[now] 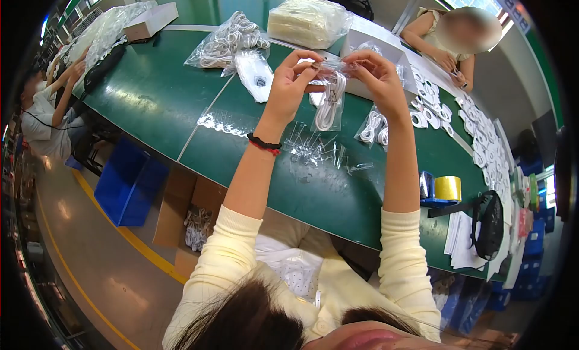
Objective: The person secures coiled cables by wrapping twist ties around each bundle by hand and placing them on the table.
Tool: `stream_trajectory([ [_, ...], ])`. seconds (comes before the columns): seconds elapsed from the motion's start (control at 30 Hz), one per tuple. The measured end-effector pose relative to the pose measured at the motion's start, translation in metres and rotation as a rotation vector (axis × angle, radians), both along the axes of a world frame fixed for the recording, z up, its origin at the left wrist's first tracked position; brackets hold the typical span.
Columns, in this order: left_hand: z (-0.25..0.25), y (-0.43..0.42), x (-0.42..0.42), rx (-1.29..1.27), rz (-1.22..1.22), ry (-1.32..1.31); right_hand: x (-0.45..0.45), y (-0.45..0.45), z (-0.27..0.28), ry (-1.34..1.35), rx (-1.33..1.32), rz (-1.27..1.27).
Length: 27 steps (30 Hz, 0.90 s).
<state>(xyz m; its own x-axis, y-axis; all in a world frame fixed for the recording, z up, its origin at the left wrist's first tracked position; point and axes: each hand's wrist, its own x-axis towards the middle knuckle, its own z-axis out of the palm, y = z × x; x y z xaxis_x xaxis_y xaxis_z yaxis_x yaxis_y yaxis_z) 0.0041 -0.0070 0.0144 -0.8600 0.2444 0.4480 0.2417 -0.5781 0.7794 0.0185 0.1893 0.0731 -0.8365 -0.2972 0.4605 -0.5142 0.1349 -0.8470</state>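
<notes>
My left hand (291, 85) and my right hand (381, 81) are raised over the green table, each pinching the top edge of a clear plastic bag. Inside the bag (329, 106) hangs a coiled white cable. Just left of it, a stack of flat white printed bags (254, 74) lies on the table. Behind that sits a large clear bag full of coiled white cables (232, 41). Below my right hand, more bagged white cables (372, 128) rest near a white box (392, 56).
Clear plastic scraps (313, 146) are strewn over the green table (235, 142). At right are a yellow tape roll (448, 189), a black pouch (487, 226) and many white ring-shaped pieces (485, 139). A blue bin (128, 181) stands on the floor. Two other people sit at tables.
</notes>
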Motion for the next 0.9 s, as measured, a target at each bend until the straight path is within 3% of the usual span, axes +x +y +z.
stream_trajectory([
  [0.33, -0.005, -0.003, -0.005, 0.117, -0.137, 0.005, 0.001, 0.011, 0.004, -0.011, 0.047, 0.069],
  [0.43, -0.004, -0.003, -0.005, 0.177, -0.195, -0.121, 0.003, 0.006, 0.006, -0.011, 0.125, 0.015],
  [0.5, -0.007, 0.002, -0.004, 0.002, -0.008, -0.043, 0.004, 0.004, 0.006, -0.022, 0.169, -0.024],
  [0.7, -0.008, 0.006, -0.005, 0.146, 0.022, -0.085, 0.003, -0.004, 0.001, 0.043, 0.1, -0.011],
  [0.77, -0.009, 0.005, -0.007, 0.157, 0.083, -0.1, 0.007, -0.012, -0.002, -0.218, -0.098, 0.033],
  [0.83, -0.01, 0.004, -0.008, 0.169, 0.145, -0.115, 0.012, -0.016, -0.007, -0.25, 0.019, 0.008],
  [0.9, -0.011, 0.004, -0.008, 0.151, 0.196, -0.102, 0.013, -0.02, -0.006, -0.41, 0.549, 0.207],
])
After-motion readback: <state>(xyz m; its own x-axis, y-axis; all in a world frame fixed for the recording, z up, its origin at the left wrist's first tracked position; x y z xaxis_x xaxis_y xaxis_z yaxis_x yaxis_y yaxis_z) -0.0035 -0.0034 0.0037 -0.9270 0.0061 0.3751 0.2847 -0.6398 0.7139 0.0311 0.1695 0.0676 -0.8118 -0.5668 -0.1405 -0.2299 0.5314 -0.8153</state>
